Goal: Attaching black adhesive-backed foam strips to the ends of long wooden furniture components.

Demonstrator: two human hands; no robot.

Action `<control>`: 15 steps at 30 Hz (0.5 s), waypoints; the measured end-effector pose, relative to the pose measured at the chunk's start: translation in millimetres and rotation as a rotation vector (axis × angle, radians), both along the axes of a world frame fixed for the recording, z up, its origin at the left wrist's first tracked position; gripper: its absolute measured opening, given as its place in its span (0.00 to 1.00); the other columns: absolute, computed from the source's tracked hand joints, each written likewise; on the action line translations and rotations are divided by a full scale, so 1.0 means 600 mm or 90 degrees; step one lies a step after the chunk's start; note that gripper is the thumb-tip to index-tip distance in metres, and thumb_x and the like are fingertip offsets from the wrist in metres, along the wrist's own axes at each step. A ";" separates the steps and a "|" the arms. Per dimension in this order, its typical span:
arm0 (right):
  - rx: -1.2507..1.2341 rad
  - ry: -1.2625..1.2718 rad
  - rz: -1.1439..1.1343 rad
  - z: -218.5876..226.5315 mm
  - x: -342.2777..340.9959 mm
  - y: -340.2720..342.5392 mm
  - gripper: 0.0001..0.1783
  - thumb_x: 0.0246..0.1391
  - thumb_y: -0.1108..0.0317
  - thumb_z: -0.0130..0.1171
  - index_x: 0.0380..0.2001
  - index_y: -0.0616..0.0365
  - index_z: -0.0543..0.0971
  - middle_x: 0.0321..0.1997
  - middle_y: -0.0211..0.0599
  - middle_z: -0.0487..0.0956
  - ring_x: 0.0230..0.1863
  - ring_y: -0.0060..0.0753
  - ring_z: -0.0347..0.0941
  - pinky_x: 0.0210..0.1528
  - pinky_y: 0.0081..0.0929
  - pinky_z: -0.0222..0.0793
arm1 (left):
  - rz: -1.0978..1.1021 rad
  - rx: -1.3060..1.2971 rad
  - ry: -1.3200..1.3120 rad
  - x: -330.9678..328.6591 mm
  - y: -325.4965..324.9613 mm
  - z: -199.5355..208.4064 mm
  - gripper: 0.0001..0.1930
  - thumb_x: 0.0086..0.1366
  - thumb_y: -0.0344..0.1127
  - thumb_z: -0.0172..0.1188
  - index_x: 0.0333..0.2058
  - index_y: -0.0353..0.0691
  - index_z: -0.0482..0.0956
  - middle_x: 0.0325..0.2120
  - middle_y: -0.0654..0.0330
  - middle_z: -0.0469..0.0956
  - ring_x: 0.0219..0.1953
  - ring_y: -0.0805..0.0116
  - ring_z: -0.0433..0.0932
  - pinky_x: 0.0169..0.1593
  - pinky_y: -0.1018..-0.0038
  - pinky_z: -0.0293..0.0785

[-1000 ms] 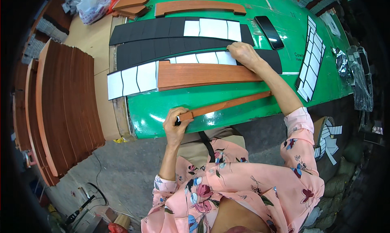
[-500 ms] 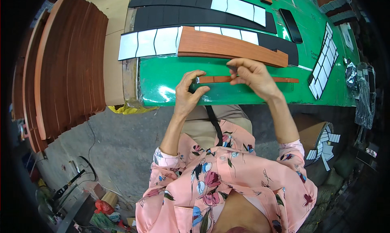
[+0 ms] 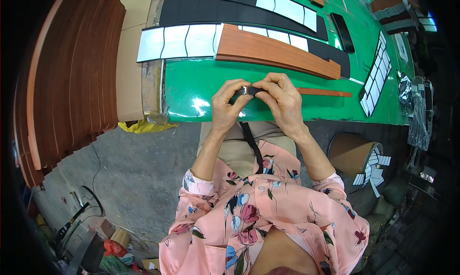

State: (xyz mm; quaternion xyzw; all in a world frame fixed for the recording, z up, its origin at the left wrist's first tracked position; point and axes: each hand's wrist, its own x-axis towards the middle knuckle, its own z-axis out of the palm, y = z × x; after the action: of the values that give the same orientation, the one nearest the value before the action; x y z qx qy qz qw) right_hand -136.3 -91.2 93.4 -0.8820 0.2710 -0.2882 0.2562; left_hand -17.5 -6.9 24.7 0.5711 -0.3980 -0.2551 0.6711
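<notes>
A narrow reddish-brown wooden strip lies lengthwise near the front edge of the green tabletop. My left hand is closed round its left end, fingers above and thumb below. Between the two hands shows a small black piece, with a shiny spot beside it. My right hand pinches the black piece against that end, hiding the part of the strip beneath it. Just beyond lies a wider wooden piece, resting across black sheets and white-backed pads.
Brown wooden pieces are stacked at the left. Black sheets and a black phone lie farther back. A sheet of white pads is at the right. Below stands a round brown bin with white scraps at its mouth.
My right hand has moved left and down to meet my left hand at the strip's end, bringing the small black piece there. The view has shifted slightly.
</notes>
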 end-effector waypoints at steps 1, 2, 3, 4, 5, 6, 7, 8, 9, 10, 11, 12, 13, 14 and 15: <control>-0.013 0.002 -0.004 0.000 0.001 0.000 0.12 0.38 0.73 0.66 0.32 0.56 0.81 0.33 0.31 0.74 0.34 0.32 0.72 0.30 0.28 0.70 | -0.001 -0.002 0.003 0.000 -0.001 0.000 0.12 0.54 0.29 0.64 0.39 0.36 0.78 0.37 0.59 0.77 0.36 0.71 0.74 0.40 0.78 0.69; -0.025 0.003 -0.008 0.000 0.002 0.000 0.12 0.38 0.73 0.66 0.32 0.56 0.81 0.33 0.31 0.74 0.34 0.32 0.72 0.29 0.27 0.70 | -0.003 -0.005 0.006 0.000 -0.001 -0.001 0.12 0.54 0.30 0.64 0.39 0.36 0.78 0.37 0.59 0.77 0.37 0.71 0.74 0.40 0.78 0.70; -0.025 0.005 -0.007 0.000 0.003 0.000 0.12 0.38 0.73 0.66 0.32 0.56 0.81 0.33 0.31 0.74 0.34 0.32 0.72 0.29 0.27 0.70 | -0.002 -0.005 0.008 0.000 -0.001 -0.002 0.12 0.54 0.30 0.64 0.39 0.36 0.78 0.37 0.59 0.77 0.37 0.71 0.74 0.40 0.78 0.70; -0.032 0.005 -0.008 0.000 0.003 -0.001 0.12 0.38 0.73 0.66 0.31 0.56 0.81 0.33 0.31 0.74 0.34 0.32 0.72 0.29 0.27 0.70 | -0.003 -0.007 0.007 0.000 -0.001 -0.003 0.12 0.54 0.30 0.64 0.39 0.36 0.78 0.37 0.59 0.77 0.37 0.71 0.74 0.40 0.78 0.70; -0.039 0.004 -0.008 0.000 0.003 -0.001 0.12 0.37 0.73 0.66 0.31 0.56 0.81 0.32 0.31 0.74 0.34 0.31 0.72 0.29 0.27 0.70 | -0.005 -0.009 0.007 0.000 -0.002 -0.004 0.12 0.54 0.30 0.65 0.39 0.36 0.78 0.37 0.59 0.77 0.37 0.71 0.74 0.40 0.77 0.70; -0.039 0.005 -0.008 0.000 0.003 -0.001 0.12 0.37 0.73 0.66 0.31 0.56 0.81 0.32 0.31 0.74 0.34 0.31 0.72 0.29 0.27 0.70 | -0.005 -0.009 0.008 0.001 -0.002 -0.004 0.12 0.54 0.30 0.65 0.39 0.36 0.78 0.37 0.59 0.77 0.37 0.71 0.74 0.40 0.77 0.70; -0.039 0.010 -0.008 0.001 0.004 -0.001 0.12 0.37 0.73 0.66 0.31 0.56 0.81 0.32 0.31 0.74 0.34 0.31 0.72 0.29 0.27 0.70 | -0.004 -0.011 0.002 0.001 -0.002 -0.004 0.12 0.54 0.29 0.65 0.39 0.36 0.78 0.36 0.59 0.77 0.36 0.71 0.74 0.40 0.78 0.70; -0.040 0.014 -0.008 0.001 0.004 -0.001 0.12 0.37 0.73 0.66 0.31 0.56 0.81 0.32 0.31 0.74 0.33 0.31 0.72 0.29 0.27 0.70 | -0.002 -0.012 -0.003 0.001 -0.002 -0.004 0.12 0.54 0.29 0.65 0.38 0.36 0.78 0.36 0.59 0.77 0.36 0.71 0.74 0.39 0.78 0.70; -0.040 0.015 -0.009 0.002 0.004 -0.001 0.12 0.37 0.73 0.66 0.31 0.56 0.81 0.32 0.31 0.74 0.33 0.31 0.72 0.29 0.27 0.70 | -0.003 -0.012 -0.003 0.001 -0.002 -0.005 0.12 0.54 0.29 0.65 0.38 0.36 0.78 0.36 0.59 0.77 0.36 0.71 0.74 0.39 0.78 0.70; -0.038 0.016 -0.007 0.003 0.004 -0.002 0.12 0.37 0.73 0.66 0.31 0.56 0.81 0.32 0.31 0.74 0.33 0.31 0.72 0.29 0.27 0.70 | 0.000 -0.012 -0.003 0.000 -0.003 -0.006 0.12 0.54 0.29 0.65 0.38 0.36 0.78 0.36 0.59 0.77 0.36 0.72 0.74 0.39 0.78 0.70; -0.037 0.017 -0.005 0.003 0.004 -0.002 0.12 0.37 0.72 0.66 0.31 0.55 0.81 0.32 0.30 0.74 0.33 0.31 0.72 0.29 0.26 0.70 | 0.003 -0.012 -0.003 0.000 -0.003 -0.007 0.12 0.54 0.28 0.65 0.38 0.36 0.78 0.36 0.59 0.77 0.35 0.72 0.74 0.38 0.79 0.70; -0.037 0.017 -0.006 0.004 0.004 -0.002 0.12 0.37 0.72 0.66 0.31 0.55 0.81 0.32 0.30 0.74 0.33 0.31 0.72 0.29 0.26 0.70 | 0.003 -0.012 -0.003 0.000 -0.003 -0.006 0.12 0.54 0.28 0.65 0.38 0.36 0.78 0.36 0.59 0.77 0.35 0.72 0.74 0.38 0.79 0.70; -0.039 0.019 -0.005 0.005 0.004 -0.002 0.12 0.38 0.72 0.66 0.31 0.55 0.81 0.32 0.30 0.74 0.33 0.31 0.72 0.28 0.26 0.70 | 0.005 -0.013 -0.005 0.000 -0.003 -0.005 0.12 0.54 0.28 0.65 0.38 0.36 0.78 0.36 0.59 0.77 0.35 0.72 0.74 0.38 0.79 0.70; -0.041 0.021 -0.004 0.005 0.004 -0.002 0.12 0.38 0.72 0.66 0.31 0.55 0.81 0.32 0.30 0.74 0.33 0.31 0.72 0.28 0.26 0.70 | 0.006 -0.014 -0.008 0.000 -0.003 -0.004 0.12 0.53 0.28 0.65 0.38 0.36 0.78 0.36 0.59 0.77 0.35 0.72 0.74 0.38 0.79 0.70; -0.040 0.021 -0.003 0.004 0.005 -0.002 0.12 0.38 0.72 0.66 0.31 0.55 0.81 0.32 0.30 0.74 0.33 0.31 0.72 0.28 0.26 0.70 | 0.007 -0.013 -0.008 -0.001 -0.003 -0.004 0.12 0.53 0.28 0.65 0.38 0.36 0.78 0.36 0.59 0.77 0.35 0.72 0.74 0.38 0.79 0.70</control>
State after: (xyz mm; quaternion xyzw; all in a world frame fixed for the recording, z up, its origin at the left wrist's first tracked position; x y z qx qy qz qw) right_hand -133.5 -92.2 96.1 -0.8935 0.2683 -0.2829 0.2228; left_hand -17.8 -8.9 22.4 0.5677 -0.4021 -0.2436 0.6758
